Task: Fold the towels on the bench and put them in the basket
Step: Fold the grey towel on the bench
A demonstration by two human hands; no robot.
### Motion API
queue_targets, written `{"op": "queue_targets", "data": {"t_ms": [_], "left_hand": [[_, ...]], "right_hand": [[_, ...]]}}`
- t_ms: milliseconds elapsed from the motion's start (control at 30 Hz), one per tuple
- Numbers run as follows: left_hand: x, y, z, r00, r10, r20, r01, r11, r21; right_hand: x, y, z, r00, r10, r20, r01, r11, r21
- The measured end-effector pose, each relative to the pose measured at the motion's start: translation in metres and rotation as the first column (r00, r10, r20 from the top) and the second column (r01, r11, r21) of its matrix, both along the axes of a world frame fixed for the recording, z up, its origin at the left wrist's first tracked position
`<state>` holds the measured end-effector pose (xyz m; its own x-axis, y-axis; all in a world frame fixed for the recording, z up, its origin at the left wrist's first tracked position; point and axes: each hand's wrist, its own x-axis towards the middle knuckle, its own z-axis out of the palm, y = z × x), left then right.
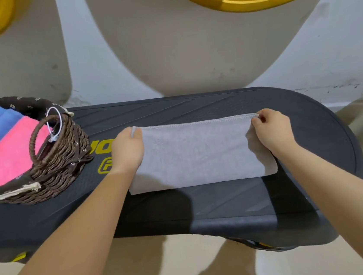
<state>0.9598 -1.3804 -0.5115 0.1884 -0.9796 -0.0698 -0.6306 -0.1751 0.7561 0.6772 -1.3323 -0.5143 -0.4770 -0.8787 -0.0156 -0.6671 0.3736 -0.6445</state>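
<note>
— Towel status?
— Grey towel (197, 152) lies folded flat on the black bench (239, 200), mid-surface. Left hand (127, 148) pinches its far left corner, right hand (271, 128) pinches the far right.
— Basket?
— Wicker basket (65, 159) sits at left on the bench, holding pink and blue towels (3, 146).

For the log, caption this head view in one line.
Both hands, left hand and right hand, pinch the grey towel's far corners on the bench.
</note>
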Motion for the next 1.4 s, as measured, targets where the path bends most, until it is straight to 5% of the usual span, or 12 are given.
{"op": "queue_targets", "data": {"t_ms": [200,367,467,533,633,800,1033,1267,1400], "left_hand": [[-0.004,-0.003,-0.009,0.972,-0.011,0.235,0.022,0.999,-0.041],[-0.011,0.004,-0.009,0.892,-0.061,0.447,0.091,0.995,-0.046],[-0.026,0.016,-0.009,0.805,-0.244,0.540,0.406,0.891,-0.203],[-0.040,0.027,-0.013,0.707,-0.447,0.548,0.617,0.768,-0.169],[-0.044,0.035,-0.030,0.597,-0.563,0.571,0.624,0.774,0.110],[-0.022,0.030,-0.036,0.604,-0.542,0.584,0.554,0.813,0.181],[-0.001,0.034,-0.028,0.672,-0.461,0.580,0.405,0.884,0.234],[-0.009,0.038,-0.024,0.663,-0.411,0.625,0.371,0.907,0.202],[-0.035,0.042,-0.018,0.693,-0.429,0.579,0.436,0.889,0.136]], "right_hand": [[0.001,-0.013,-0.008,0.995,-0.016,-0.099,0.025,0.995,0.092],[0.014,-0.008,-0.004,0.905,0.057,-0.421,0.043,0.973,0.225],[0.036,0.006,-0.009,0.755,0.234,-0.613,-0.283,0.959,0.018],[0.066,0.012,-0.010,0.699,0.468,-0.540,-0.542,0.840,0.027],[0.102,0.016,-0.016,0.699,0.674,-0.238,-0.624,0.738,0.258],[0.086,0.014,-0.029,0.607,0.694,-0.387,-0.587,0.720,0.370],[0.031,0.019,-0.019,0.752,0.522,-0.403,-0.346,0.833,0.432],[0.028,0.039,-0.015,0.882,0.225,-0.413,-0.159,0.969,0.190],[0.021,0.041,-0.010,0.970,0.147,-0.191,-0.119,0.981,0.154]]}}
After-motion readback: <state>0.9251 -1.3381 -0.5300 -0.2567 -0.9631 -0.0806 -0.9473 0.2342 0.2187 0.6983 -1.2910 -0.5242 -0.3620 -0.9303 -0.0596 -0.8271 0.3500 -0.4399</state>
